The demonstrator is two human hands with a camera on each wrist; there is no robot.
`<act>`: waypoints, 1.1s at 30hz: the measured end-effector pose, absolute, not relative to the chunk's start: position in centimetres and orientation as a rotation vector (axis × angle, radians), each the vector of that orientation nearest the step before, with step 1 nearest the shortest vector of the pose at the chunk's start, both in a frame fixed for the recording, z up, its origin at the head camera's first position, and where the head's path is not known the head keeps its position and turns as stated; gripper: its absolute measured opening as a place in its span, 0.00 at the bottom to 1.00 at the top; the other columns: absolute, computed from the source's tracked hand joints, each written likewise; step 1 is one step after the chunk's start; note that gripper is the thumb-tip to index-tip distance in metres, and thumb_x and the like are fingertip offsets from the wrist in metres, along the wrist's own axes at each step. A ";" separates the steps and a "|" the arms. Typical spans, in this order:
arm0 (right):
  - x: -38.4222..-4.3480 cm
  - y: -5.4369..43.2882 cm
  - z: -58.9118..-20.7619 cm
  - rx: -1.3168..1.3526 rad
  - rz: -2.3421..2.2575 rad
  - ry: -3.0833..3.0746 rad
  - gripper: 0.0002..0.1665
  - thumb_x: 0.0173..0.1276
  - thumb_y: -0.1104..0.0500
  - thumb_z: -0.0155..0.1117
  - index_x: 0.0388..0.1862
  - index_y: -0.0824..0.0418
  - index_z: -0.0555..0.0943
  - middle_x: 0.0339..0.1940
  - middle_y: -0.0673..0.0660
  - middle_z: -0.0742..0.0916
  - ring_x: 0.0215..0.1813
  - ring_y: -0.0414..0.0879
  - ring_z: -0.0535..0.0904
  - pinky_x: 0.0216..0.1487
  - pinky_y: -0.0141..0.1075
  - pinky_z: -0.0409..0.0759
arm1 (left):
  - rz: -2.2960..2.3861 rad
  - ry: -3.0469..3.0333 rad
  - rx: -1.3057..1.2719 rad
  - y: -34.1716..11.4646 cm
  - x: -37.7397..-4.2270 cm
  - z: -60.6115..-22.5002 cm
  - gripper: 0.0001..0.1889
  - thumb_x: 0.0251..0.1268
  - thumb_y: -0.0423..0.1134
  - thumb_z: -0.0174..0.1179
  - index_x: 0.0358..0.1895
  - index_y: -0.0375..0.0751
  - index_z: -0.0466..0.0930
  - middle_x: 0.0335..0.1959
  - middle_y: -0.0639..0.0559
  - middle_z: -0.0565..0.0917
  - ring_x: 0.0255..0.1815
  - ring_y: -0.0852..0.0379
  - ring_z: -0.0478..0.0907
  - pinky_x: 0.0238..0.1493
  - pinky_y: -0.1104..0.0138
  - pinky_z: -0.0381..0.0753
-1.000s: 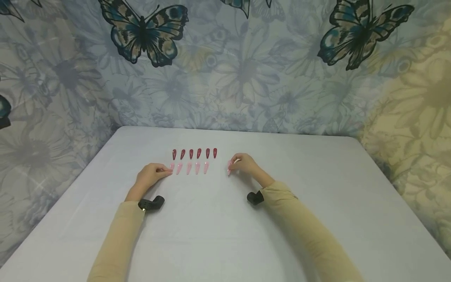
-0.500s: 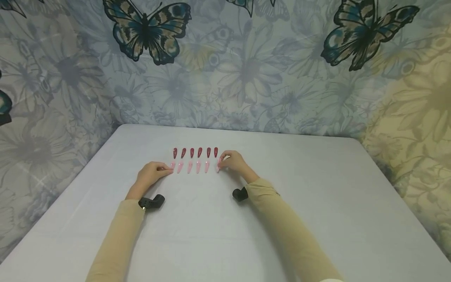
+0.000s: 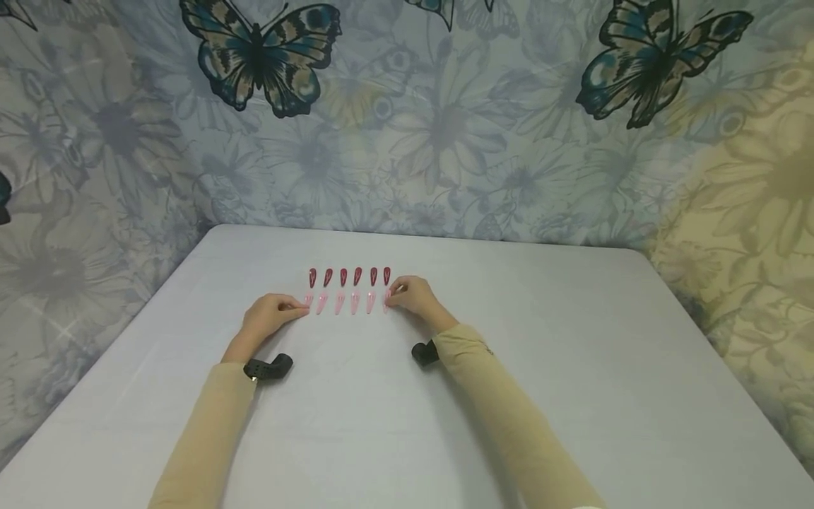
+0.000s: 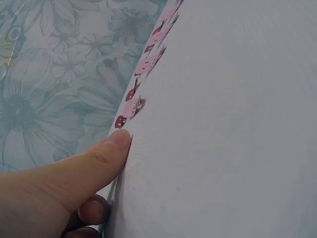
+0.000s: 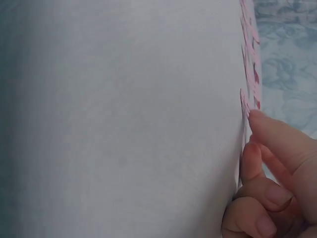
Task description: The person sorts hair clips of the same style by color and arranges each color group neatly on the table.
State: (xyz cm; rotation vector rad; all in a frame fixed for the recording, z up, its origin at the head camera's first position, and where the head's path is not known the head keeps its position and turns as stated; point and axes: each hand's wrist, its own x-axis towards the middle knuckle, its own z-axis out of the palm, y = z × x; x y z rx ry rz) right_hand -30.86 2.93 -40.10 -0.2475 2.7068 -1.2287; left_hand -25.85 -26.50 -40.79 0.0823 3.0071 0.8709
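Observation:
Two rows of snap hair clips lie on the white table. Dark red clips (image 3: 343, 276) form the far row, pink clips (image 3: 340, 303) the near one. At the left end of the pink row, my left hand (image 3: 270, 314) has its thumb and finger on the leftmost pink hair clip (image 3: 309, 299), which is partly covered. My right hand (image 3: 416, 297) pinches the rightmost pink hair clip (image 3: 386, 297) at the other end, on the table in line with the row. In the right wrist view, this pink clip (image 5: 244, 101) shows just beyond the thumb tip.
The white tabletop (image 3: 356, 424) spreads out in front of and beside the rows. Behind it stands a wall covering with flowers and butterflies (image 3: 257, 60). A dark wrist camera (image 3: 270, 367) sits on the left wrist and another (image 3: 425, 353) on the right.
My right hand has moved left with a pink hair clip, bringing it to the right end of the pink row. The left hand has stayed at the leftmost pink clip.

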 end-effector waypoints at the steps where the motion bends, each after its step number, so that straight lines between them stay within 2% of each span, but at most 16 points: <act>1: -30.8 2.8 -40.2 -0.259 -1.210 2.729 0.09 0.57 0.61 0.73 0.30 0.63 0.81 0.22 0.48 0.75 0.29 0.40 0.68 0.28 0.26 0.64 | 0.871 3.006 0.078 -26.5 -25.8 -40.8 0.15 0.63 0.48 0.64 0.43 0.40 0.88 0.42 0.40 0.87 0.38 0.50 0.75 0.40 0.63 0.70; 7: -30.4 2.8 -40.4 -0.230 -1.170 2.788 0.10 0.57 0.59 0.73 0.33 0.63 0.83 0.24 0.50 0.77 0.30 0.41 0.69 0.30 0.27 0.64 | 0.882 2.998 0.089 -26.4 -25.7 -40.7 0.15 0.63 0.47 0.64 0.44 0.40 0.88 0.39 0.41 0.87 0.36 0.51 0.74 0.38 0.65 0.67; 13: -29.8 3.9 -40.9 -0.177 -1.343 2.690 0.21 0.59 0.57 0.73 0.48 0.66 0.80 0.33 0.57 0.83 0.33 0.41 0.71 0.33 0.26 0.67 | 0.916 3.003 0.094 -26.1 -25.6 -41.1 0.15 0.63 0.47 0.65 0.43 0.38 0.88 0.42 0.40 0.88 0.41 0.47 0.79 0.41 0.61 0.72; 16: -29.1 4.8 -41.5 -0.130 -1.572 2.545 0.24 0.62 0.58 0.70 0.54 0.67 0.77 0.32 0.54 0.82 0.30 0.39 0.71 0.32 0.26 0.69 | 0.917 3.013 0.096 -26.0 -25.5 -41.3 0.16 0.62 0.48 0.65 0.43 0.39 0.88 0.43 0.40 0.88 0.42 0.46 0.80 0.41 0.61 0.73; 21: -27.9 5.5 -42.2 -0.086 -1.868 2.325 0.23 0.67 0.58 0.64 0.58 0.66 0.74 0.27 0.46 0.79 0.25 0.37 0.68 0.28 0.27 0.68 | 0.945 3.034 0.091 -26.2 -25.3 -41.4 0.17 0.62 0.49 0.66 0.44 0.39 0.88 0.40 0.40 0.88 0.36 0.53 0.78 0.36 0.68 0.70; 25: -27.2 5.3 -42.2 -0.088 -1.951 2.264 0.22 0.68 0.59 0.62 0.58 0.66 0.73 0.25 0.45 0.77 0.23 0.37 0.65 0.27 0.27 0.66 | 1.049 3.030 0.083 -26.5 -25.0 -41.4 0.17 0.61 0.48 0.66 0.43 0.38 0.88 0.33 0.41 0.87 0.30 0.56 0.71 0.31 0.69 0.66; 27: -27.0 5.1 -42.1 -0.093 -1.964 2.265 0.21 0.68 0.59 0.62 0.57 0.66 0.74 0.24 0.45 0.76 0.23 0.37 0.64 0.27 0.27 0.65 | 1.107 3.042 0.071 -26.5 -24.9 -41.4 0.17 0.60 0.50 0.66 0.41 0.38 0.89 0.27 0.45 0.85 0.27 0.58 0.68 0.29 0.69 0.64; 33: -26.9 5.3 -42.1 -0.083 -1.969 2.269 0.20 0.69 0.58 0.60 0.57 0.67 0.74 0.23 0.45 0.75 0.23 0.37 0.64 0.28 0.28 0.65 | 1.249 3.032 0.080 -26.4 -25.2 -41.3 0.17 0.62 0.46 0.65 0.42 0.33 0.87 0.15 0.55 0.72 0.20 0.62 0.61 0.25 0.69 0.61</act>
